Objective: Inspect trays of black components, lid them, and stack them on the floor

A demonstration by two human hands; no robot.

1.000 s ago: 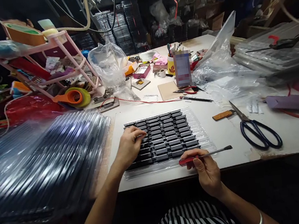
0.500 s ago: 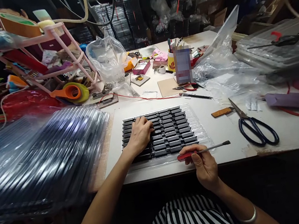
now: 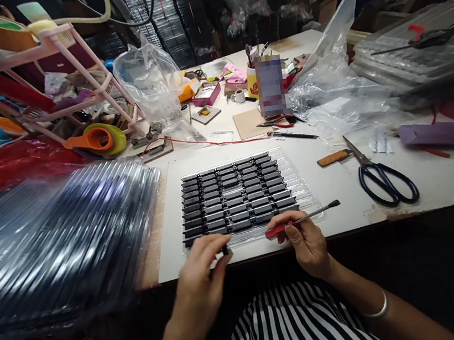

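Observation:
My left hand (image 3: 201,271) is over the table's front edge, its thumb and fingers pinched on a small black component (image 3: 226,250), partly hidden by the fingertips. Just beyond it lies a clear plastic tray (image 3: 303,193) filled with rows of black components (image 3: 239,217) with comb-like edges. One slot near the middle shows bare plastic. At the tray's near right corner, my right hand (image 3: 309,243) is closed round the red handle of a screwdriver (image 3: 315,214). Its metal shaft points right and ends in a dark, widened tip.
Stacked clear trays (image 3: 69,241) fill the left side. Scissors (image 3: 385,182) and an orange-handled blade (image 3: 334,157) lie right. Farther back are pliers (image 3: 281,122), a black pen (image 3: 295,135), plastic bags (image 3: 149,85) and a pink rack (image 3: 92,70).
My left hand has come from the middle of the tray down to its near edge with a black component, baring a slot. My right hand still holds the screwdriver. The view has shifted slightly.

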